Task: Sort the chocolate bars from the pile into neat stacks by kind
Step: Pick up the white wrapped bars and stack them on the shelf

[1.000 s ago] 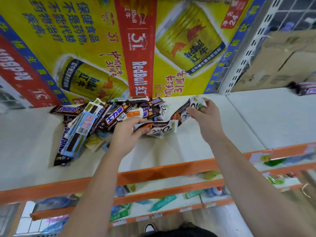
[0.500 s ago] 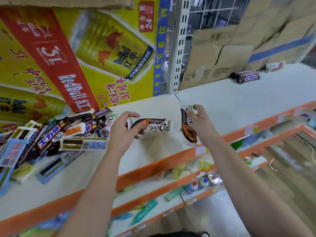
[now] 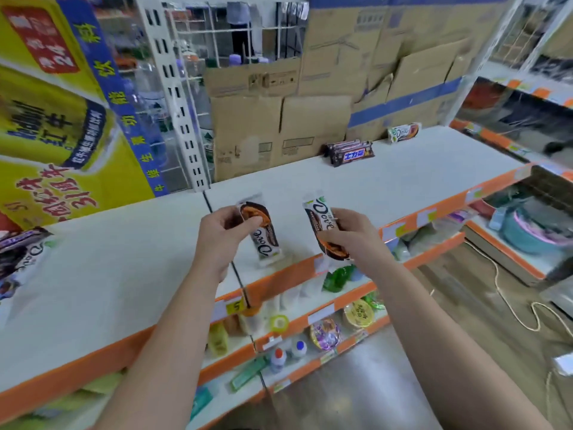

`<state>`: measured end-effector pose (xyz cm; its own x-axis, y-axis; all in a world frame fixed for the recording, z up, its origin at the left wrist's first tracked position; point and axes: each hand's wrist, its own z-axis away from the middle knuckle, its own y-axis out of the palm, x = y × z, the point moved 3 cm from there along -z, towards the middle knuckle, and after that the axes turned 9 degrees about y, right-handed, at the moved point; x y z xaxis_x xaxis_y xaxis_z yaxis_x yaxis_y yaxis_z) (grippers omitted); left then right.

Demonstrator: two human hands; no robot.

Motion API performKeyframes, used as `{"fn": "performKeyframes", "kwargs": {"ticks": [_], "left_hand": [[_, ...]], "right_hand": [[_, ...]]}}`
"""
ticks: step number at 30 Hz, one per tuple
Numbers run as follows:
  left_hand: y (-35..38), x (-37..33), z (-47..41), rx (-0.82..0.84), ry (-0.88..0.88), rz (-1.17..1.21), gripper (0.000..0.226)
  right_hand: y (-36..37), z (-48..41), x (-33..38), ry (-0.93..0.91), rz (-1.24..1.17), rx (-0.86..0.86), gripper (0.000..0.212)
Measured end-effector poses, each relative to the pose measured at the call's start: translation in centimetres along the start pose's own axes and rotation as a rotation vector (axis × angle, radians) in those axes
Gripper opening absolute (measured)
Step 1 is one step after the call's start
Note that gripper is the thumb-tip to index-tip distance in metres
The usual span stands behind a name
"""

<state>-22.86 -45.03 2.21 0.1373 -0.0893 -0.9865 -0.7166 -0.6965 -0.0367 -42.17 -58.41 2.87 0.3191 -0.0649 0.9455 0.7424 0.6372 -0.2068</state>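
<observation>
A white shelf [image 3: 108, 290] with an orange front lip runs across the frame; a yellow poster [image 3: 46, 119] fills the upper left, showing a can marked 红牛, a red patch with "24" and upside-down red script ending "31"; brown boxes [image 3: 279, 125] stand along the back at top centre. At the back, right of centre, lies a small Snickers stack [image 3: 352, 154] in dark wrappers lettered 士力架; further right, against the boxes, a Dove stack [image 3: 403, 131] in white wrappers. The pile [image 3: 18, 256] shows only at the left edge, blurred, one "Dove" legible.

In mid-frame, over the shelf's front edge, each hand holds one Dove bar. The left hand [image 3: 221, 234] pinches the left bar [image 3: 263, 234] by its upper, brown end, thumb on the face; its long axis runs from upper left to lower right, white end lowest, "Dove" reading along its length. The right hand [image 3: 350, 234] has its fingers curled round the middle of the right bar [image 3: 322, 221]; this one stands near upright, white "Dove" end up, brown end down, so the two point opposite ways; they are apart, side by side.

Half a second ago the left bar lay crosswise; now it is turned near upright. The view has swung right; the pile has slid to the edge and the back stacks sit nearer the centre.
</observation>
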Motion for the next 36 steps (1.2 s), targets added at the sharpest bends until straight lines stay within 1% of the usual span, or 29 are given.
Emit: {"fn": "performKeyframes", "kwargs": {"ticks": [2,4,7,10,12,15,16,18,20,23,25,27,31,34,36], "left_hand": [[2.5,0.1,-1.0,0.041,0.015,-0.036,0.008],[4.8,0.3,-2.3,0.076,0.038,-0.108,0.003],[8.2,1.1,-4.8,0.12,0.121,-0.263,0.006],[11.7,2.1,-7.7,0.128,0.148,-0.347,0.002],[14.2,2.4,-9.7,0.126,0.12,-0.379,0.005],[17.9,2.9,-12.8,0.131,-0.018,-0.282,0.011],[19.0,3.1,-13.8,0.138,-0.057,-0.289,0.013],[20.9,3.4,-15.7,0.152,-0.078,-0.367,0.012],[22.5,3.6,-17.0,0.178,-0.109,-0.374,0.02],[24.9,4.3,-18.6,0.269,-0.127,-0.306,0.044],[26.5,4.7,-19.6,0.329,-0.118,-0.269,0.055],[28.3,4.8,-20.5,0.352,-0.121,-0.236,0.06],[32.2,4.3,-21.9,0.314,-0.117,-0.24,0.043],[34.9,4.5,-22.7,0.249,-0.08,-0.277,0.029],[36.8,4.8,-22.8,0.195,-0.061,-0.296,0.028]], "right_hand": [[-2.1,-1.0,-0.5,-0.002,0.012,-0.018,0.026],[-4.0,-2.2,-0.9,-0.011,-0.005,-0.03,0.023],[-6.8,-4.4,-1.0,-0.009,-0.066,-0.018,0.033],[-10.0,-7.4,-1.0,-0.048,0.003,-0.037,0.035],[-12.4,-9.4,-0.8,-0.05,0.031,-0.07,0.032],[-15.9,-12.7,-0.7,-0.016,0.076,-0.112,0.031],[-17.0,-13.6,-0.8,-0.003,0.109,-0.122,0.034],[-19.2,-15.5,-0.8,0.016,0.149,-0.143,0.04],[-21.1,-17.0,-0.9,0.025,0.151,-0.153,0.044],[-23.7,-18.9,-0.9,0.011,0.102,-0.118,0.045],[-25.5,-20.5,-1.1,-0.003,0.078,-0.104,0.041],[-27.5,-22.6,-1.5,-0.026,0.093,-0.119,0.035],[-31.6,-26.9,-1.8,-0.04,0.132,-0.115,0.028],[-34.6,-29.7,-1.8,-0.065,0.155,-0.066,0.023],[-36.4,-31.5,-1.8,-0.085,0.177,-0.004,0.022]]}}
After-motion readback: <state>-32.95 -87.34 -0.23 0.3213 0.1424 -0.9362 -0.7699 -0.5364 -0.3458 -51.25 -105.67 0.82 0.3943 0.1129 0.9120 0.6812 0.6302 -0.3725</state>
